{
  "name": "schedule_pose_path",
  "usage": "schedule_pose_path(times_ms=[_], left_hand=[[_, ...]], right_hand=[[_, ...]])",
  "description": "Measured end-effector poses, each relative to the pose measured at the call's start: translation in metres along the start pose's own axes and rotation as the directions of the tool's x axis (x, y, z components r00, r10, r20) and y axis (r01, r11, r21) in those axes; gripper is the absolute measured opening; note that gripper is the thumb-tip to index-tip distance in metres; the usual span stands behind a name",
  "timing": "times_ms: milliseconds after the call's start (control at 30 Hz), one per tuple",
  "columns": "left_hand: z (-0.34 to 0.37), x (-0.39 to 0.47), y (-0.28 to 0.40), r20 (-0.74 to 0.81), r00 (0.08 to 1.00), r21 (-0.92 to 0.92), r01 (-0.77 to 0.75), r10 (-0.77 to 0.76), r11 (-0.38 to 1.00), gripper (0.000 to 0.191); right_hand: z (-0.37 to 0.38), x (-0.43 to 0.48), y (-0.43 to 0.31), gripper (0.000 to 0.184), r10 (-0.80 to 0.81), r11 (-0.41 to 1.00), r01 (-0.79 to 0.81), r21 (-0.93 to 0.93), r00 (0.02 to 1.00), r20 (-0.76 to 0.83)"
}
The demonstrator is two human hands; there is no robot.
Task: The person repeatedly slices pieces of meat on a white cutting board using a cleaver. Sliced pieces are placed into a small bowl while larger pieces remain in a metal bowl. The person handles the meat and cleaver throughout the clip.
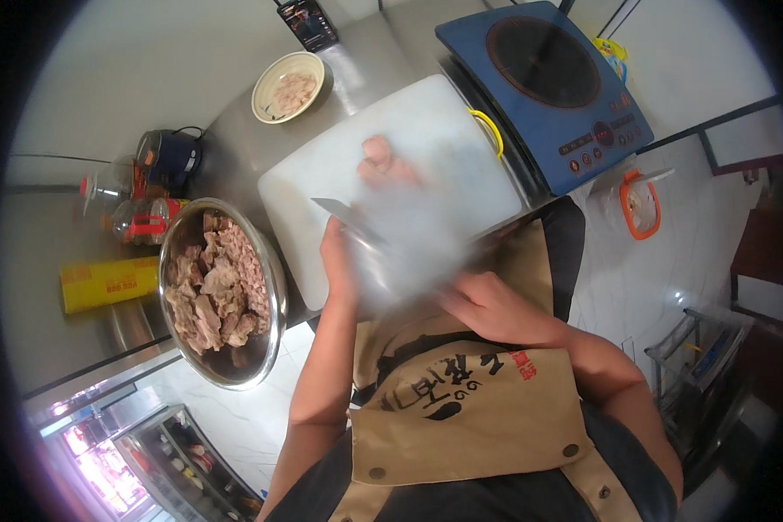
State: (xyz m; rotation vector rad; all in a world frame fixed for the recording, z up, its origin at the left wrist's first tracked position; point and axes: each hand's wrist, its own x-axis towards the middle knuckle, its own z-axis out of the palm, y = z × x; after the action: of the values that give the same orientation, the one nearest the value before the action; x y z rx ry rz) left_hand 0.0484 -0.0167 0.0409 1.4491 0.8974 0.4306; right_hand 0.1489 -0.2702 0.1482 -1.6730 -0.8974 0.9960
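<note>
A white cutting board point(300, 176) with a yellow handle lies on the steel counter. Pieces of pale pink meat point(385, 160) rest on its middle. A shiny metal blade point(331, 207), apparently of a knife, juts from a hazy patch over the board's near part. Beside this blade is my left hand point(339, 261), its fingers largely hidden. My right hand point(486, 300) is at the near edge of the haze, fingers curled and blurred; its hold cannot be made out. Left of the board, a steel bowl point(275, 307) contains chunks and small pieces of meat.
Beyond the board stand a patterned bowl point(259, 91) of pale meat pieces and a phone point(307, 25). A blue induction cooker point(528, 124) sits at the right. Plastic bottles point(137, 222) and a yellow roll point(107, 285) are left. An orange-rimmed container point(639, 205) is at the right.
</note>
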Motion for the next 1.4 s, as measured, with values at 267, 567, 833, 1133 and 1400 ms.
schedule_pose_path(times_ms=[267, 567, 833, 1133, 1400], left_hand=[[-0.005, 0.008, -0.012, -0.017, 0.998, 0.035, -0.052, 0.053, 0.998, 0.028], [-0.004, 0.005, -0.025, -0.068, 0.98, 0.036, -0.185, 0.187, 0.982, 0.033], [-0.004, 0.006, -0.013, -0.02, 0.998, 0.052, -0.062, 0.063, 0.997, 0.03], [-0.004, 0.005, -0.022, -0.033, 0.992, 0.151, -0.112, 0.118, 0.982, 0.03], [-0.002, -0.002, -0.011, -0.036, 0.999, 0.002, 0.012, -0.012, 1.0, 0.027]], right_hand=[[0.001, 0.018, -0.005, 0.04, -0.049, 0.994, 0.05, -0.094, 0.999, 0.012], [-0.007, -0.016, -0.019, 0.039, 0.06, 0.997, -0.059, -0.053, 0.998, 0.013], [0.0, 0.015, -0.005, 0.037, -0.018, 0.996, 0.018, -0.083, 1.0, -0.001], [-0.003, 0.004, -0.007, 0.039, 0.081, 0.995, -0.082, 0.064, 0.996, 0.025], [0.01, 0.023, 0.009, 0.037, -0.127, 0.991, 0.125, -0.039, 0.99, -0.067]])
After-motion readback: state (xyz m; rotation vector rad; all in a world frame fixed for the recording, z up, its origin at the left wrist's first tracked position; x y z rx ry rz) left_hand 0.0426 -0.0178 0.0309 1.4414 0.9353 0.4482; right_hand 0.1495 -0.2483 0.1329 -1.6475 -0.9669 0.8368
